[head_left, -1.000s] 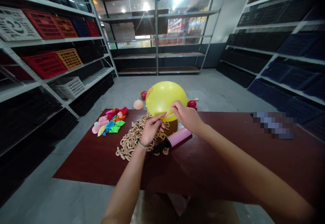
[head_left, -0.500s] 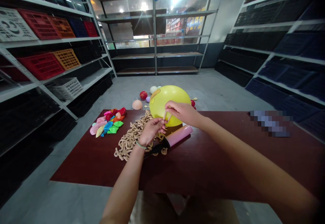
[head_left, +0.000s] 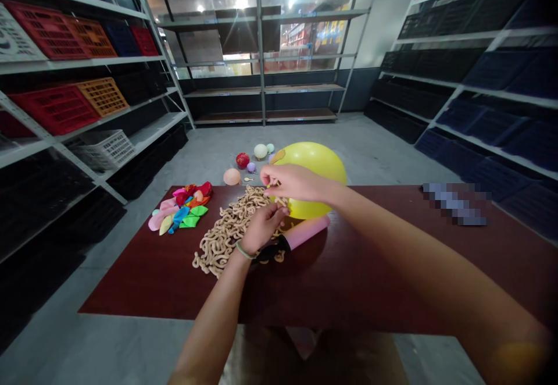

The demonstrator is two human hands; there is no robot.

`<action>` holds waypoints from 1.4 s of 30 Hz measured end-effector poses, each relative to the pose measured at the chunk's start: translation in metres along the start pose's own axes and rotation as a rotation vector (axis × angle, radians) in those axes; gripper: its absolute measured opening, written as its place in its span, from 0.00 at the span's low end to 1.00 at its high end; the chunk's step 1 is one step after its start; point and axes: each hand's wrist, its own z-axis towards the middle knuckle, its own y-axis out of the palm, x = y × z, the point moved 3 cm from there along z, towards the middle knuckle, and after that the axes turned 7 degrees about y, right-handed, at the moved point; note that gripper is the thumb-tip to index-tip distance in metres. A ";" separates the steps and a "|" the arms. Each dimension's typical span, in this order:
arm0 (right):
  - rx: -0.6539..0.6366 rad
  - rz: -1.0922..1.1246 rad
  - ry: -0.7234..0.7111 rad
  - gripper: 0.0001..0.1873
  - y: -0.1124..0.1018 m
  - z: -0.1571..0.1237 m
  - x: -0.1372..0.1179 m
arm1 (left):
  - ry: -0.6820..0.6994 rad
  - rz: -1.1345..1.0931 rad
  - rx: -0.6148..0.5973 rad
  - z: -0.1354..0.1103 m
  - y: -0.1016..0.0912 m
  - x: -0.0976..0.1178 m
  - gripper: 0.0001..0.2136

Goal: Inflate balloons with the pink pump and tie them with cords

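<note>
A large inflated yellow balloon [head_left: 320,167] rests at the table's far edge, its neck side turned toward me. My left hand [head_left: 264,225] is closed in a pinch at the balloon's neck. Above it, my right hand [head_left: 296,182] crosses in front of the balloon with curled fingers, pinching a thin pale stretched part of the neck; the fingers partly hide it. Under my left hand spreads a pile of curly tan pieces [head_left: 218,239]. A pink balloon pump [head_left: 307,232] with a black end lies beside my left wrist.
Several flat coloured balloons [head_left: 181,213] lie at the left of the dark red table [head_left: 370,274]. Small inflated balloons [head_left: 243,160] are on the floor beyond. A blurred-out object [head_left: 455,203] lies at the right. Shelves with crates [head_left: 50,106] stand around.
My right hand has moved left and slightly down, closer over my left hand. The yellow balloon has shifted right in the view, which has itself turned slightly.
</note>
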 end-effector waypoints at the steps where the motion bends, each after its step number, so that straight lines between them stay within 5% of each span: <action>1: -0.019 -0.008 -0.006 0.03 0.004 0.004 -0.002 | 0.027 0.060 0.005 0.000 0.000 0.000 0.16; 8: -0.120 0.003 0.067 0.06 0.026 0.016 0.003 | 0.061 0.159 0.107 -0.001 -0.002 -0.009 0.18; 15: 0.175 -0.156 -0.049 0.08 0.000 -0.009 0.012 | -0.119 -0.155 0.195 0.005 0.000 -0.020 0.23; 21: 0.055 -0.379 -0.115 0.12 0.011 -0.022 0.024 | -0.048 -0.072 0.240 0.004 -0.001 -0.016 0.23; 34: 0.032 -0.394 0.011 0.07 0.026 -0.011 0.030 | -0.042 -0.016 0.286 0.004 -0.004 -0.020 0.24; 42: 0.028 -0.355 -0.106 0.05 0.016 -0.017 0.027 | -0.219 -0.560 0.235 0.007 0.001 -0.024 0.16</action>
